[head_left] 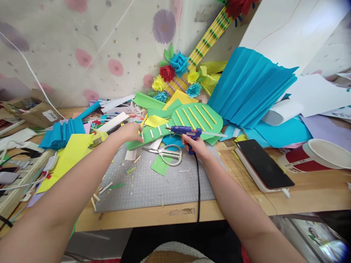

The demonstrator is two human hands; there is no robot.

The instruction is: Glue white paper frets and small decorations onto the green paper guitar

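Observation:
My right hand (195, 144) is wrapped round the handle of a blue hot glue gun (186, 131), its nozzle pointing left and a clear glue stick (214, 134) sticking out of its back. Under the nozzle lies a green paper guitar shape (192, 114), with yellow strips on its body and short white strips (159, 130) across its neck (149, 140). At the neck's left end, my left hand (130, 132) has its fingers pinched on a small white strip (142, 136). Scissors (167, 154) with pale handles rest just below on the grey cutting mat (153, 190).
A decorated yellow paper guitar (201, 51) leans at the back. Pleated blue paper (249, 87) stands behind right, near a phone (264, 162) and a paper cup (318, 157). Paper scraps and a power strip (24, 171) lie left. The gun's black cord (198, 186) hangs over the front edge.

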